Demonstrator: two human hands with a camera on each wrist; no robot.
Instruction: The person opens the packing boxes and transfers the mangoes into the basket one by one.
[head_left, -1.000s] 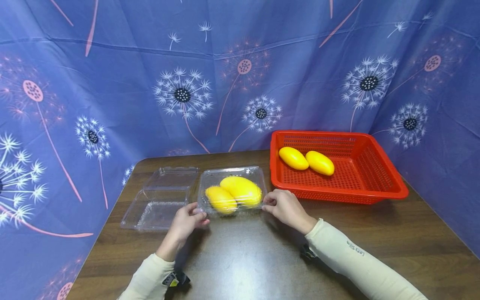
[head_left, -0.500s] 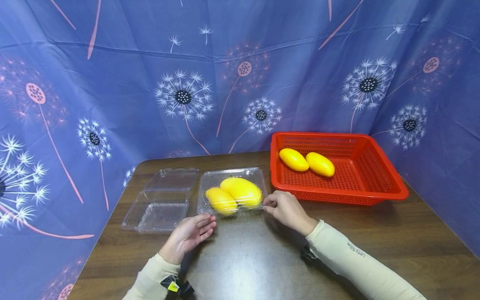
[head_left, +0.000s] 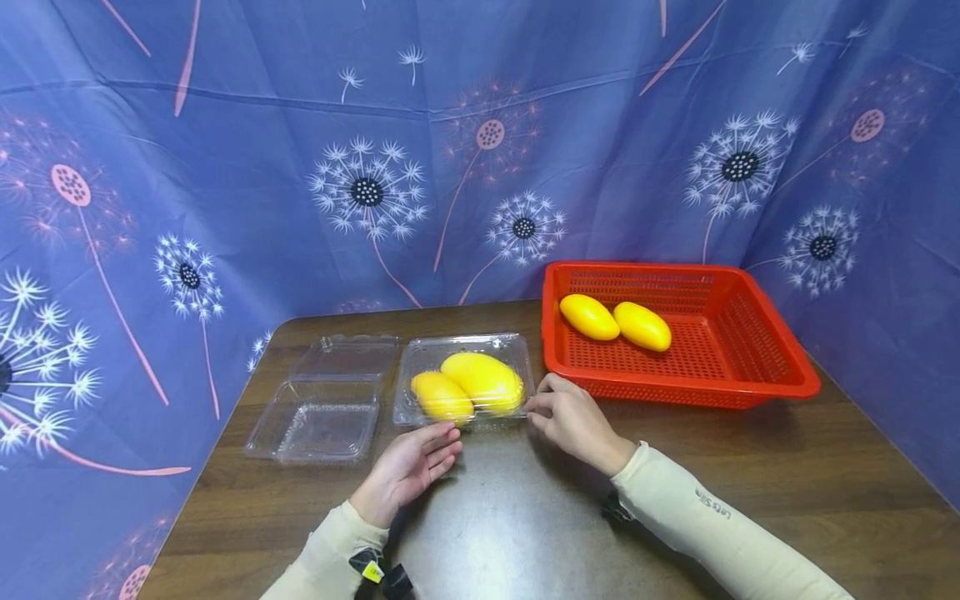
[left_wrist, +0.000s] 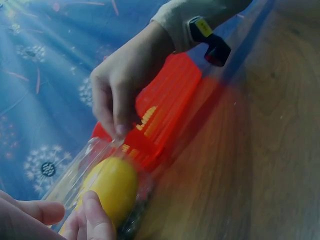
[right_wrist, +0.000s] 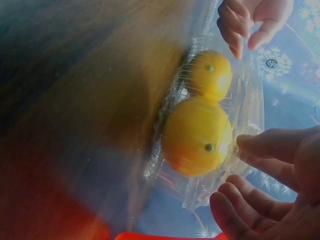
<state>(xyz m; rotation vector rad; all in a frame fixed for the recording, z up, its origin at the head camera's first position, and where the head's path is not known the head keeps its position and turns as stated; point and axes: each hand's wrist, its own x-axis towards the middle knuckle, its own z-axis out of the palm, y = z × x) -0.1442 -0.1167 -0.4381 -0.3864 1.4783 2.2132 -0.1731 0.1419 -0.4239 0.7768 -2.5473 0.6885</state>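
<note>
Your clear container point(head_left: 429, 355) is lying lengthwise left to right beside the red basket point(head_left: 660, 388), its yellow fruits point(head_left: 483, 382) slanting far-left to near-right. Your right hand point(head_left: 572, 423) is pinching its near right corner; your left hand point(head_left: 412, 462), fingers nearly straight, is reaching its front edge, contact unclear.

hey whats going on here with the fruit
A person's right hand pinches the near right corner of a clear container that looks closed over two yellow fruits. The left hand is by its front edge; whether it touches is hard to tell. A second clear container lies open to the left, and two more yellow fruits sit in a red basket.
</note>
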